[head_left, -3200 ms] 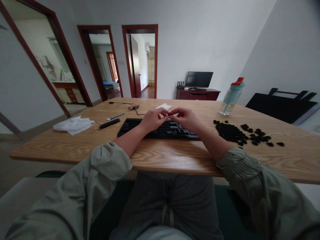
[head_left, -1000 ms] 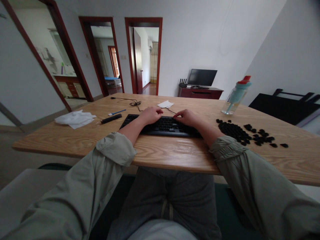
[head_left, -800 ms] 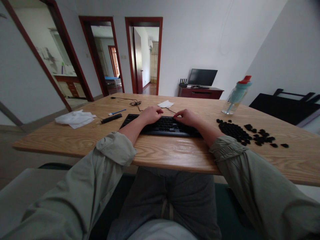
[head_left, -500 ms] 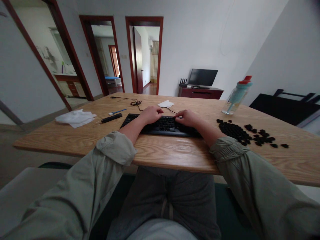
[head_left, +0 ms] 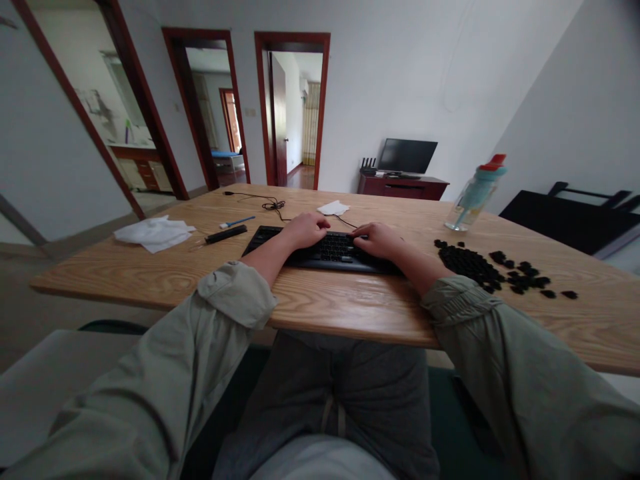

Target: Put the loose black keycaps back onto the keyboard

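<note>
A black keyboard [head_left: 336, 257] lies flat on the wooden table in front of me. My left hand [head_left: 307, 230] rests over its upper middle, fingers bent down around the far edge and partly hidden. To the right, my right hand [head_left: 376, 239] is on the keyboard too, with its thumb and fingers drawn together above the keys. Whatever may be between those fingertips is too small to make out. Beyond my right wrist lies a pile of black keycaps [head_left: 467, 265], with several more scattered to its right.
The wooden table [head_left: 350, 307] also bears a water bottle [head_left: 475, 197], crumpled white tissue [head_left: 154, 233], a black-handled tool [head_left: 226, 235], a blue brush [head_left: 240, 221], a coiled cable [head_left: 273, 206] and a small white paper [head_left: 333, 208]. A monitor [head_left: 409, 156] stands on a cabinet behind.
My view has shifted slightly. Both hands stay at nearly the same places on the keyboard, with only small finger movement. The keycaps have not visibly moved.
</note>
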Available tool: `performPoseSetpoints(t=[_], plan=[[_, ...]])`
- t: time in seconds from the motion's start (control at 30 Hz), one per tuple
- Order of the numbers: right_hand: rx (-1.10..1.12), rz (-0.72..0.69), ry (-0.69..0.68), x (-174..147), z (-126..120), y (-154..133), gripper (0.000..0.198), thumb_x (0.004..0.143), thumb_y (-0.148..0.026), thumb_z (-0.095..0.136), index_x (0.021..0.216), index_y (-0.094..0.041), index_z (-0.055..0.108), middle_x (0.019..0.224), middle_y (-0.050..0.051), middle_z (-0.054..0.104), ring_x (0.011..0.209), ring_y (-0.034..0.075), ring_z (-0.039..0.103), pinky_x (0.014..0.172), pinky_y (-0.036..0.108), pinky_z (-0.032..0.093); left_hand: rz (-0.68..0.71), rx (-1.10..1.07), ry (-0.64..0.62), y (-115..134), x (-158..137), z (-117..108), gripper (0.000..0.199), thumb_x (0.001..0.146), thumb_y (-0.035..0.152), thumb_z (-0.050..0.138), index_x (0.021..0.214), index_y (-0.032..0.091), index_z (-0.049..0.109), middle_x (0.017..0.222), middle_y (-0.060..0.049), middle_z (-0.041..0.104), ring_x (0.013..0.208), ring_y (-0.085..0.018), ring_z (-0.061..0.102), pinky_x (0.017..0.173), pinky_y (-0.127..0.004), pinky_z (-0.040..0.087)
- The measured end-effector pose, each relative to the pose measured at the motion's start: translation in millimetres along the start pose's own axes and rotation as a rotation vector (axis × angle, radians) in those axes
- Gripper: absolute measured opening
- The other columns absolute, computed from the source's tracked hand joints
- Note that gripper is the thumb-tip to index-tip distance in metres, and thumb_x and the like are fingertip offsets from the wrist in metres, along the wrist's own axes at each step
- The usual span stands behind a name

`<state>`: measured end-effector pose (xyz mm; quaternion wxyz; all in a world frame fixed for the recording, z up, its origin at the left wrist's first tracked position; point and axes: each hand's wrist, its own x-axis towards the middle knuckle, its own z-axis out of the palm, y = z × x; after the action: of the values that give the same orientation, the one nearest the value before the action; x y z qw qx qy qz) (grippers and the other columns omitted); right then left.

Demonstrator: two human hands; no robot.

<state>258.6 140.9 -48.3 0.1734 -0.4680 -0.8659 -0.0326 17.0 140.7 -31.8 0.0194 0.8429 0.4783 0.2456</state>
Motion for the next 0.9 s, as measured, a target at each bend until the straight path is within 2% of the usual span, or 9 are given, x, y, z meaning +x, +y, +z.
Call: performPoseSetpoints(t=[0.2, 0.4, 0.57, 0.73, 0.9], plan=[[0.033, 0.017, 0.022, 1, 2, 2, 0.034, 0.086, -0.028, 0.058, 0.112, -0.019, 0.077, 0.108, 0.009, 0.076, 0.097, 0.023, 0.068, 0.088, 0.030, 0.049, 0.001, 0.007, 0.002, 0, -1, 0, 0.031, 0.084, 0.021, 0.055, 0.106, 0.019, 0.076, 0.104, -0.005, 0.077, 0.094, -0.019, 0.069, 0.088, -0.027, 0.052], [0.095, 0.083, -0.006, 14, 3, 7, 0.030, 0.087, -0.029, 0.057, 0.107, -0.021, 0.079, 0.087, 0.006, 0.076, 0.071, 0.017, 0.063, 0.071, 0.027, 0.046, 0.027, -0.002, 0.007, -4, 2, 3, 0.030, 0.083, 0.022, 0.055, 0.105, 0.019, 0.076, 0.105, -0.005, 0.077, 0.094, -0.019, 0.070, 0.087, -0.027, 0.053], [0.133, 0.089, -0.037, 18, 4, 15, 0.031, 0.085, -0.029, 0.059, 0.108, -0.021, 0.078, 0.081, 0.004, 0.074, 0.062, 0.014, 0.056, 0.063, 0.026, 0.043, 0.043, -0.007, 0.016, -7, 4, 5, 0.031, 0.083, 0.022, 0.055, 0.105, 0.019, 0.076, 0.105, -0.006, 0.077, 0.094, -0.020, 0.070, 0.088, -0.029, 0.053], [0.114, 0.085, -0.018, 19, 3, 14, 0.029, 0.084, -0.032, 0.061, 0.105, -0.023, 0.079, 0.077, 0.003, 0.072, 0.063, 0.014, 0.056, 0.065, 0.026, 0.043, 0.011, -0.001, 0.006, -3, 2, 3, 0.030, 0.084, 0.022, 0.056, 0.106, 0.020, 0.076, 0.103, -0.004, 0.077, 0.095, -0.019, 0.070, 0.092, -0.028, 0.052], [0.146, 0.068, -0.010, 20, 2, 10, 0.026, 0.083, -0.027, 0.061, 0.102, -0.021, 0.078, 0.083, 0.004, 0.073, 0.068, 0.014, 0.059, 0.071, 0.026, 0.046, 0.015, -0.008, -0.002, -2, 2, 2, 0.030, 0.084, 0.022, 0.056, 0.106, 0.019, 0.076, 0.103, -0.005, 0.077, 0.093, -0.019, 0.070, 0.091, -0.028, 0.052]])
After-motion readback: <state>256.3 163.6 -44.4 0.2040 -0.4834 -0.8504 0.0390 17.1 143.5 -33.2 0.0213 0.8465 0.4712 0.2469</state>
